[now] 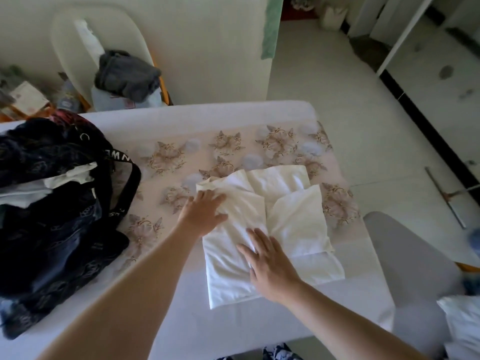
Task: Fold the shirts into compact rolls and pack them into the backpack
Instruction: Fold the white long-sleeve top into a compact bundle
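Some white cloth (68,177) in backpack (52,242) (dark)

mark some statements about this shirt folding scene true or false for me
1. The left hand and the right hand both rest on the white shirt. True.
2. The shirt is wound into a tight roll. False: it lies folded flat on the floral cloth, not yet rolled.
3. The backpack lies on the person's right. False: it lies to the left of the shirt.
4. White fabric shows in the backpack's open top. True.
5. A grey garment lies on the white chair. True.
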A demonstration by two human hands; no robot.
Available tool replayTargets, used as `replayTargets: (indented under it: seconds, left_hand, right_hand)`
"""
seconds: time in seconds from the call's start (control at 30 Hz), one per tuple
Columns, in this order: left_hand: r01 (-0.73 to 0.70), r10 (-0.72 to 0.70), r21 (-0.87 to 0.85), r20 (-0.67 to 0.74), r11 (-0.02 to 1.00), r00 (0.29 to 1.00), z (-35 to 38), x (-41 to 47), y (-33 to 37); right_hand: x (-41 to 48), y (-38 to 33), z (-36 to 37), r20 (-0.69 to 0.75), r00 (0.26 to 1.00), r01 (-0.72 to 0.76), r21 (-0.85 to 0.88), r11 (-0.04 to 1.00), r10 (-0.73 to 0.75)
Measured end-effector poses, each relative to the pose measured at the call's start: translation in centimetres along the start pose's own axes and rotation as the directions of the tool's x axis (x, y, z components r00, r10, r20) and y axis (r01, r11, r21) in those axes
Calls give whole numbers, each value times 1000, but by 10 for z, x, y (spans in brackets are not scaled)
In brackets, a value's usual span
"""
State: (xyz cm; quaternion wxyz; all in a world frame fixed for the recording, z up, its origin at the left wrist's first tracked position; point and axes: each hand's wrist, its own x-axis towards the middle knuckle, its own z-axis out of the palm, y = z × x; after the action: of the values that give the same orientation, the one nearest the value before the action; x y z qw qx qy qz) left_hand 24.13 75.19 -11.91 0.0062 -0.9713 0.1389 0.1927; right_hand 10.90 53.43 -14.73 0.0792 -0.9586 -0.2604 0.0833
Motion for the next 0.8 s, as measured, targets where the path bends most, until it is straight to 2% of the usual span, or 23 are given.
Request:
replayTargets:
  seconds: [0.03, 0.1, 0.17, 0.33, 0.43, 0.47, 0.53, 0.6, 0.63, 0.67, 0.73, 0.8]
  left_hand:
    - [16, -16, 4, -3, 1000, 1000, 0, 0, 2]
    - [43, -46, 82, 39, 996, 998, -2, -2, 3]
    - [76, -96, 169, 108, 983, 989, -4, -6, -2]
    - [143, -182, 227, 159, 963, 970, -5, -42, -19]
    - [135, -177, 159, 296, 978, 939, 5, -67, -21]
    - [135, -169, 123, 326, 983, 930, 9, -76, -19]
    - [173, -174, 28, 264, 985, 949, 22, -97, -13]
    - [252, -246, -162, 58, 954, 968, 38, -120, -7]
    - [296, -315, -265, -32, 918, 949, 46, -129, -8]
    - [339, -389, -367, -69, 867, 919, 55, -137, -10]
    - [377, -472, -535, -46, 756, 880, 67, -144, -18]
    - [324, -456, -635, -51, 701, 888, 73, -145, -28]
  right_hand:
    - [-2, -7, 2, 9, 998, 62, 4, 998, -62]
    - [-2, -13, 2, 122, 976, 181, 13, 983, -181]
    - [2, -5, -4, 241, 949, 216, -23, 976, -205]
    - [4, 39, -29, 221, 954, 237, -136, 962, -204]
    - [7, 48, -46, 178, 984, 66, -212, 975, -28]
    - [6, 47, -47, 122, 991, -23, -225, 974, 51]
    - [0, 40, -42, 13, 976, -213, -142, 967, 217]
    - [-10, 30, -31, -73, 903, -426, -3, 905, 424]
    - [-14, 24, -26, -98, 840, -532, 39, 846, 534]
    - [-19, 18, -21, -113, 770, -625, 65, 778, 628]
    - [-24, 9, -17, -38, 653, -747, 128, 652, 756]
    - [-27, 5, -14, 78, 621, -777, 197, 598, 780]
